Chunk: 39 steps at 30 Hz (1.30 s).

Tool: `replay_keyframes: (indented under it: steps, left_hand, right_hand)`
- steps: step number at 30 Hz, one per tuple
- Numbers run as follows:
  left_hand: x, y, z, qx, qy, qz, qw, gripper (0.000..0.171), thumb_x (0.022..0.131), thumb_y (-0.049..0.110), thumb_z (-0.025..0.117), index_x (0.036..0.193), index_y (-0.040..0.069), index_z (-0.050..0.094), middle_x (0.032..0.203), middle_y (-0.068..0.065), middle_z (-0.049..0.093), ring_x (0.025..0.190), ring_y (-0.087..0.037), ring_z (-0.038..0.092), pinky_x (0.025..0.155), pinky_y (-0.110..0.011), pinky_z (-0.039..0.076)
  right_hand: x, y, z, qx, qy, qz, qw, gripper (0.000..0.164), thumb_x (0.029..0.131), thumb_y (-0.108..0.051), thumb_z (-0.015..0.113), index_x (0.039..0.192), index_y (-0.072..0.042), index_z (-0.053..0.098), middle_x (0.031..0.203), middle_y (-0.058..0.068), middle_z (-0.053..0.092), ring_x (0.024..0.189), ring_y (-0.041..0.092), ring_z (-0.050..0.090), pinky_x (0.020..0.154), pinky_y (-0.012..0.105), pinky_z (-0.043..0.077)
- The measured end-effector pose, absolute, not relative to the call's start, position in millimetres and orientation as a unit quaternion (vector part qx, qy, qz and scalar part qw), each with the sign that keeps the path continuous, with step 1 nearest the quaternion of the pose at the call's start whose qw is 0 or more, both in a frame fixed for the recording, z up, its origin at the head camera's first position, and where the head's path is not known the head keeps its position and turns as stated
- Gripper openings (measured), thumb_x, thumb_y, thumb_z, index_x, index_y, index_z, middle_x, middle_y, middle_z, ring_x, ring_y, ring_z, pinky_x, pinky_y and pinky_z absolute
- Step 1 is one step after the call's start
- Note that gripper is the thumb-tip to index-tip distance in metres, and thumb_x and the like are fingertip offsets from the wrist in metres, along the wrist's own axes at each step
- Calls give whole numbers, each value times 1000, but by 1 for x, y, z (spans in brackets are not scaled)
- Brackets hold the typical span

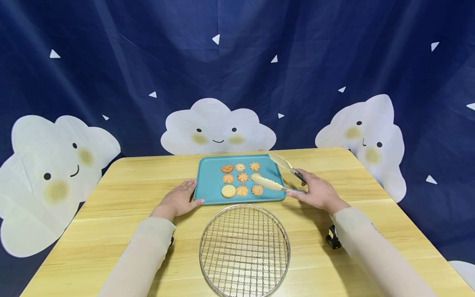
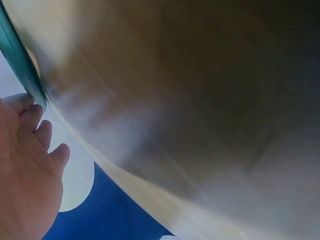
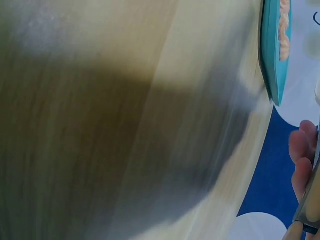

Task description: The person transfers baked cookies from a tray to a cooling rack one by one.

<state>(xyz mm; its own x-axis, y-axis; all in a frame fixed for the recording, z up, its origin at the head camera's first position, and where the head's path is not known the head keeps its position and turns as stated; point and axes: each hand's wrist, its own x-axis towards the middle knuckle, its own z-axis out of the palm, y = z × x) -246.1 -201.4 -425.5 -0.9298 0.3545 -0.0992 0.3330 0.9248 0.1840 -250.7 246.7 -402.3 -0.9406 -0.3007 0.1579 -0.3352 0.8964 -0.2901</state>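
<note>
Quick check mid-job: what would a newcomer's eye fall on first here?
Likely the teal tray with nine cookies in three rows, toward the table's far side, the left hand at its left edge. Next, the tongs in the right hand, spread open over the tray's right side, and the round wire rack nearer the person. Smiling white clouds on the navy backdrop behind stand out.

From above, the head view faces forward and down; both wrist views, closer, share the tray (image 1: 208, 181).
</note>
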Motion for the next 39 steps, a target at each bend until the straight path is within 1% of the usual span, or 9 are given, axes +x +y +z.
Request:
replay_keyframes:
  steps: [4,9,15,18,22,25,29,31,39]
  left_hand:
    - [-247,-202,-426,175,979,82,66,81,96,54,44,148,-4,25,153,-21,22,140,-38,18,112,-52,20]
    - [-247,-202,-427,173,979,83,65,81,96,53,45,148,-4,24,154,-21,21,140,-38,18,113,-51,20]
    - [-248,-202,-428,173,979,83,65,80,96,53,45,149,-4,24,154,-20,21,141,-37,18,113,-50,19]
    - [-247,-202,-428,174,979,85,63,81,96,53,46,148,-4,24,153,-21,22,140,-37,18,113,-50,20]
    - [-246,-201,-427,173,979,87,63,81,96,52,46,148,-5,24,153,-21,22,140,-38,19,113,-51,20]
    - [-245,-201,-426,172,979,86,65,81,96,52,47,148,-5,24,153,-21,22,140,-38,18,113,-50,20]
    - [-245,-202,-426,173,979,86,66,81,96,52,46,148,-5,24,153,-21,22,140,-38,18,113,-50,19]
    - [-245,-202,-426,173,979,86,66,81,96,52,46,148,-5,24,153,-21,22,140,-38,19,113,-50,19]
    - [-246,-201,-426,173,978,91,67,80,96,52,46,148,-5,24,154,-21,22,140,-38,19,113,-50,19]
  right_hand:
    - [-250,245,-400,196,-968,148,57,86,77,-64,67,144,-17,39,99,7,62,77,21,59,58,40,49]
    - [-252,244,-398,227,-963,135,54,83,77,-62,67,142,-17,44,108,8,64,84,22,62,63,43,51]
    - [-255,244,-391,250,-961,114,39,76,77,-61,68,138,-19,50,109,5,65,71,14,55,65,43,51]
    - [-255,243,-387,261,-959,107,30,71,78,-59,69,135,-19,53,110,4,65,73,14,55,67,44,51]
    - [-256,242,-383,267,-959,100,7,67,80,-56,68,133,-17,55,91,-2,63,71,14,55,64,41,50]
    - [-257,241,-381,268,-959,90,-5,64,82,-55,67,132,-16,55,91,-2,63,76,17,58,66,43,50]
    - [-258,240,-381,271,-959,83,-9,61,82,-55,67,130,-18,57,108,5,66,93,27,63,73,48,51]
    - [-259,240,-381,271,-959,82,-13,60,82,-55,66,129,-20,57,112,7,66,96,29,63,75,49,51]
    - [-261,236,-379,263,-962,74,-30,57,82,-56,66,128,-22,58,109,5,67,94,28,63,74,47,51]
